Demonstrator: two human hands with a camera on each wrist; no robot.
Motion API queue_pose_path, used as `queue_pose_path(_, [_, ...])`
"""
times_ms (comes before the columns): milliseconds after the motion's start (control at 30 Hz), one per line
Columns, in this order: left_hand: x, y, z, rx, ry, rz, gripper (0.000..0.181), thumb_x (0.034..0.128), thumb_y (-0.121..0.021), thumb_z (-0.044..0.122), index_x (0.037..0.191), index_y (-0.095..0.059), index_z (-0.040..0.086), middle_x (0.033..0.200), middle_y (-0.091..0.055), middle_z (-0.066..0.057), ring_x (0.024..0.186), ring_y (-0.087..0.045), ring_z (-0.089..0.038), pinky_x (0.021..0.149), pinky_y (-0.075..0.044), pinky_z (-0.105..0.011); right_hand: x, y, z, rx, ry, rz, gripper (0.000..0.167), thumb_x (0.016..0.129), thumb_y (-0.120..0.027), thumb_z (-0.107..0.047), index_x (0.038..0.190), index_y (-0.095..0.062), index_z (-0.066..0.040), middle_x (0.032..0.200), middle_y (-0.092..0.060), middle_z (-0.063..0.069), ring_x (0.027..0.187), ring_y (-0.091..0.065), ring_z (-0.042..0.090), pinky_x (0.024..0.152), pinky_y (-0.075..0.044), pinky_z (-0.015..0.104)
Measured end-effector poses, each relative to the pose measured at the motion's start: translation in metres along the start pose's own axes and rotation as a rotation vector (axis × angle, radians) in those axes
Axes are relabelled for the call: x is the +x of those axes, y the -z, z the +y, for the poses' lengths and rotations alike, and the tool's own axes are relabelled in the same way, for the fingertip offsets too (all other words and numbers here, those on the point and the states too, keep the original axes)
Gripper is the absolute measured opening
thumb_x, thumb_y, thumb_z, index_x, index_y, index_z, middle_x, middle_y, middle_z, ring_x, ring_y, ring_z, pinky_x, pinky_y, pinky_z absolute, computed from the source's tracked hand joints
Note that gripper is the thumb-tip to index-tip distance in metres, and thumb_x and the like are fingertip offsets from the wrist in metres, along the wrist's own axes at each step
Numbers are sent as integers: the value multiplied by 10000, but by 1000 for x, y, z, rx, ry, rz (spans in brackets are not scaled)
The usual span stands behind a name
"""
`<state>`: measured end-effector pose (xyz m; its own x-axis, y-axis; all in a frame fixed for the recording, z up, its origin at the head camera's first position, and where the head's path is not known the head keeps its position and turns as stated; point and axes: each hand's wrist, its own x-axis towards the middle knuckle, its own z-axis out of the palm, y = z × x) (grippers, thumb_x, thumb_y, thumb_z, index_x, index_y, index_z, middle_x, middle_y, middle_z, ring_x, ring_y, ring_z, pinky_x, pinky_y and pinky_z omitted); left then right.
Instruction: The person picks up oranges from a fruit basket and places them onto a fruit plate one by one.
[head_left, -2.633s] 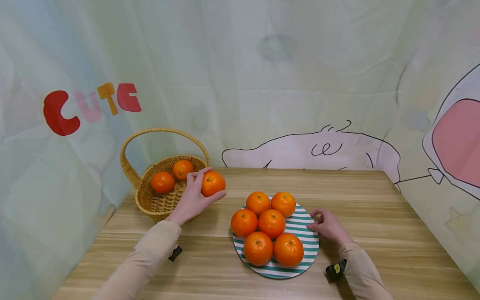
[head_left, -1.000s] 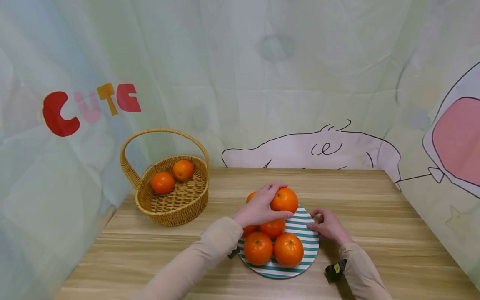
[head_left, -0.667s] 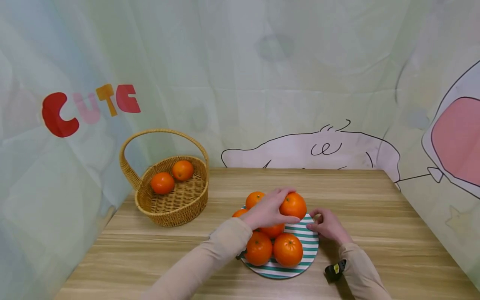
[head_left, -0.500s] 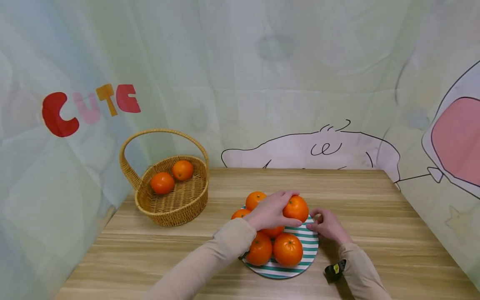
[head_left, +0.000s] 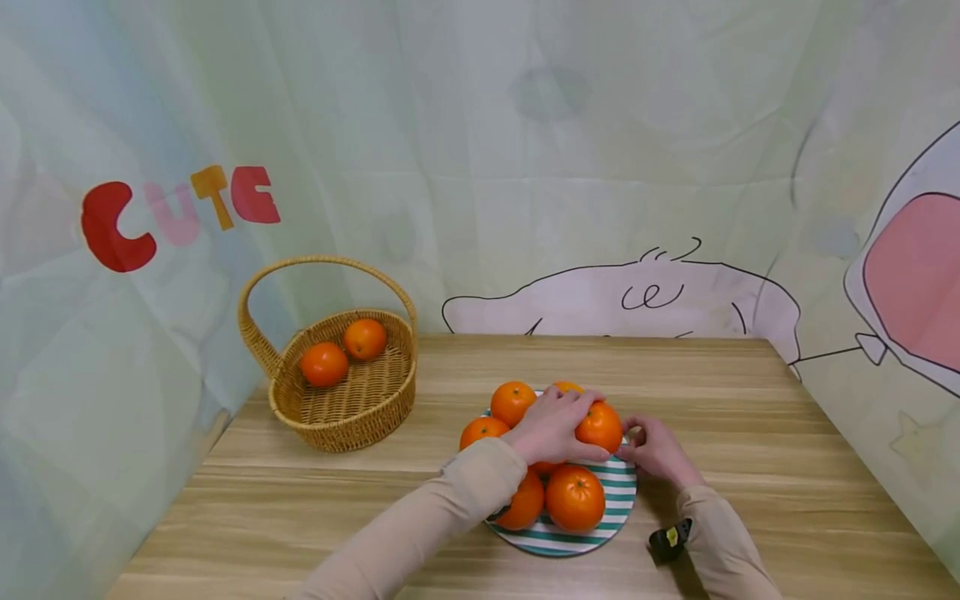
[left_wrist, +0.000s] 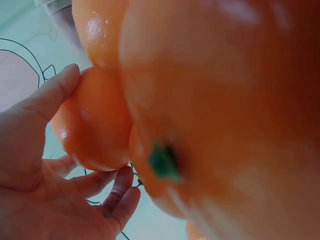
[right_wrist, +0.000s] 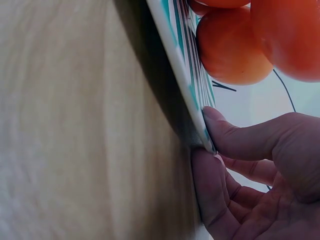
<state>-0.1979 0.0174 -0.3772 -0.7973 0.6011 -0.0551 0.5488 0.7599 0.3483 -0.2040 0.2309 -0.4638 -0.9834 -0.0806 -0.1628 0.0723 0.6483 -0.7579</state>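
Observation:
In the head view my left hand (head_left: 557, 427) holds an orange (head_left: 600, 428) at the right back part of a round plate (head_left: 619, 493) with green and white stripes. The left wrist view shows thumb and fingers curled round this orange (left_wrist: 95, 122), with a nearer orange (left_wrist: 215, 115) filling much of the picture. Whether the held orange touches the plate I cannot tell. Several other oranges (head_left: 575, 498) lie on the plate, some partly hidden by my left hand and sleeve. My right hand (head_left: 658, 452) pinches the plate's right rim between thumb and fingers, plainly seen in the right wrist view.
A wicker basket (head_left: 352, 436) with a tall handle stands at the back left, two oranges (head_left: 325, 365) inside. Everything rests on a wooden table (head_left: 720, 400). A printed curtain (head_left: 480, 167) hangs behind the table and along its sides.
My left hand has carried the orange from beside the basket rightward over the plate, then slightly toward me and lower, near my right hand. My right hand has stayed on the rim.

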Motion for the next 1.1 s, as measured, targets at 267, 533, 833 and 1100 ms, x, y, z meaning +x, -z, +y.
queue_pose_path(267, [3,-5,3,33,17,-20,743,898,-690,534,1515,-389,251,1443,-554,-48,1276,-437,-286,1156,-363,-449,-1,1,0,-20,52,12,309,846,-704,2,1134,-601,49,756,-520,77,626,-489,185,564,-451,289])
queue_pose_path(533, [6,-9,5,65,34,-50,762,895,-690,548,1522,-367,260,1463,-534,-40,1256,-434,-272,1147,-369,-447,-1,5,-1,-28,34,-26,321,859,-662,-3,1170,-601,53,807,-548,100,675,-521,197,608,-482,289])
queue_pose_path(833, [7,-10,8,84,35,-66,765,895,-697,537,1527,-365,262,1477,-526,-39,1261,-436,-275,1145,-368,-443,-3,6,0,-8,49,-23,323,844,-657,8,1158,-603,59,789,-543,95,663,-508,198,599,-469,297])
queue_pose_path(1100, [6,-6,7,69,35,-77,777,894,-697,540,1533,-366,248,1485,-523,-44,1274,-433,-289,1160,-350,-462,-2,6,0,-12,61,-18,324,854,-677,-11,1163,-608,59,790,-545,93,684,-502,200,612,-458,301])
